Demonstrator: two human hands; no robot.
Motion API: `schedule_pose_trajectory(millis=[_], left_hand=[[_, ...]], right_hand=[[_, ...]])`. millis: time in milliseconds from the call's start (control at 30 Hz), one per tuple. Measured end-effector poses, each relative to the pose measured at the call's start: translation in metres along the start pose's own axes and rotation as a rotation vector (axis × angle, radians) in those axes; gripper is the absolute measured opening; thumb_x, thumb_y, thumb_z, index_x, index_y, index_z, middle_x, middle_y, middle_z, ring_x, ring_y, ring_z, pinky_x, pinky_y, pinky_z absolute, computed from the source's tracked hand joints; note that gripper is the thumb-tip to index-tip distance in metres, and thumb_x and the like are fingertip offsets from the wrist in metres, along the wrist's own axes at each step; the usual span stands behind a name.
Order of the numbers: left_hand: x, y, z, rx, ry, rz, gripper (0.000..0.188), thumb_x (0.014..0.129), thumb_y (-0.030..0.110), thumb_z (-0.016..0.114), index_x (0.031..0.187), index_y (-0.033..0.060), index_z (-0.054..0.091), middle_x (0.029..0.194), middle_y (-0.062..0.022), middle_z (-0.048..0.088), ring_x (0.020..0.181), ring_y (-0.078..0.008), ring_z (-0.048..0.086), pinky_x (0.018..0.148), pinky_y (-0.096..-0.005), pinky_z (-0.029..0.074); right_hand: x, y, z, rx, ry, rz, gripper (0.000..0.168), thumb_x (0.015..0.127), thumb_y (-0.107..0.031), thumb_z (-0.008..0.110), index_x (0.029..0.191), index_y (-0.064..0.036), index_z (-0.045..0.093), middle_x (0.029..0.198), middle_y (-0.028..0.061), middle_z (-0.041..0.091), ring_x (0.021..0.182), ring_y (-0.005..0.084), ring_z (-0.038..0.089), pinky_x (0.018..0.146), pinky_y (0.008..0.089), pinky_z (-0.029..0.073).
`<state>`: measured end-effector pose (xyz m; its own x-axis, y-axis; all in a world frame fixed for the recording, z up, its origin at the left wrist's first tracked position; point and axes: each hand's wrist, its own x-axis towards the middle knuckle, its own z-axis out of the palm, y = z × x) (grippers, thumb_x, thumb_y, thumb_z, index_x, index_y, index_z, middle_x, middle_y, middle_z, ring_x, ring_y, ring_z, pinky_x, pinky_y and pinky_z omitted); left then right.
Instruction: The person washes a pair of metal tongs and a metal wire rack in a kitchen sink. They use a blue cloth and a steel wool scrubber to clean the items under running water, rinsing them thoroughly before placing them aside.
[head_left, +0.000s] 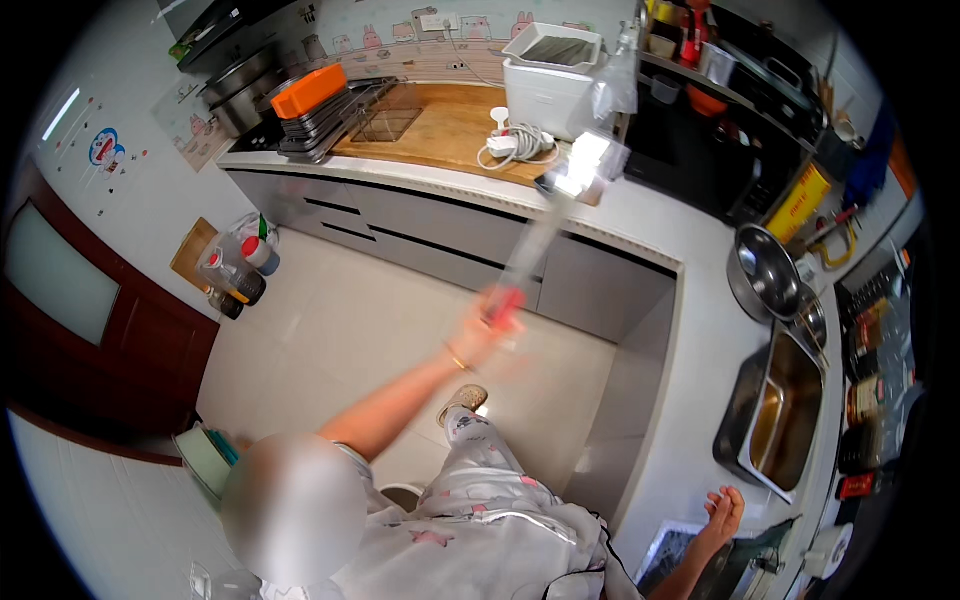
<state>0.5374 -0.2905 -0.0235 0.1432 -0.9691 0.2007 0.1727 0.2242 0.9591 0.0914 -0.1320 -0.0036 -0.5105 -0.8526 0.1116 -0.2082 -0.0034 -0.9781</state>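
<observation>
My left hand (486, 324) is stretched out over the floor, gripping the red handle of a long tool (531, 244). Motion blurs the tool, so its exact kind is unclear. Its grey length reaches up to the counter, where its far end meets a bright, glaring patch (583, 166) at the front edge. Whether that glare belongs to the tool or to a separate object, I cannot tell. At the lower right, my right hand (724, 517) hovers by the sink (660, 544), fingers loosely curled and holding nothing. A rectangular metal pan (724, 431) stands just beyond it.
A wooden board (450, 112) carries a coiled white power strip (517, 144), a white tub (547, 94) and stacked baking trays (311, 124) under an orange container (309, 90). Steel bowls (763, 274) stand on the right counter. Bottles (236, 277) line the left wall.
</observation>
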Motion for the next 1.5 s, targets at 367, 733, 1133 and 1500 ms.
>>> schedule_pose_trajectory(millis=[367,733,1133,1500], left_hand=[[0.388,0.131,-0.401,1.375,0.589,-0.194,0.071,0.058,0.04,0.066,0.108,-0.0052,0.045,0.1,-0.0237,0.052,0.095,-0.0313,0.051,0.079,-0.0341,0.04],[0.514,0.13,-0.441,1.731,0.394,-0.668,0.045,0.074,0.041,0.054,0.103,0.0073,0.054,0.105,-0.0121,0.054,0.096,-0.0263,0.052,0.075,-0.0342,0.043],[0.56,0.082,-0.43,2.311,0.247,0.043,0.05,0.069,0.028,0.059,0.115,0.02,0.042,0.116,-0.0055,0.043,0.113,-0.0222,0.033,0.089,-0.0512,0.02],[0.294,-0.09,-0.036,0.581,-0.949,0.509,0.017,0.074,0.002,0.051,0.09,0.0002,0.054,0.094,-0.0122,0.054,0.086,-0.0252,0.051,0.075,-0.0314,0.041]], right_hand=[[0.038,0.043,0.109,-0.147,0.33,0.408,0.007,0.083,-0.018,0.046,0.082,-0.011,0.049,0.065,-0.0026,0.049,0.056,0.0043,0.048,0.048,0.0154,0.036],[-0.021,0.026,0.091,-0.451,0.089,0.481,0.02,0.081,-0.014,0.049,0.092,0.002,0.047,0.073,0.0142,0.054,0.057,0.0204,0.054,0.045,0.0276,0.045],[-0.072,0.002,0.118,-1.022,0.218,0.477,0.009,0.074,-0.01,0.046,0.072,-0.001,0.048,0.066,0.0118,0.048,0.06,0.0228,0.047,0.055,0.0345,0.039],[-0.093,0.018,0.07,-1.087,0.663,0.419,0.011,0.067,-0.005,0.049,0.077,-0.003,0.051,0.073,0.0163,0.055,0.071,0.0321,0.052,0.063,0.0376,0.042]])
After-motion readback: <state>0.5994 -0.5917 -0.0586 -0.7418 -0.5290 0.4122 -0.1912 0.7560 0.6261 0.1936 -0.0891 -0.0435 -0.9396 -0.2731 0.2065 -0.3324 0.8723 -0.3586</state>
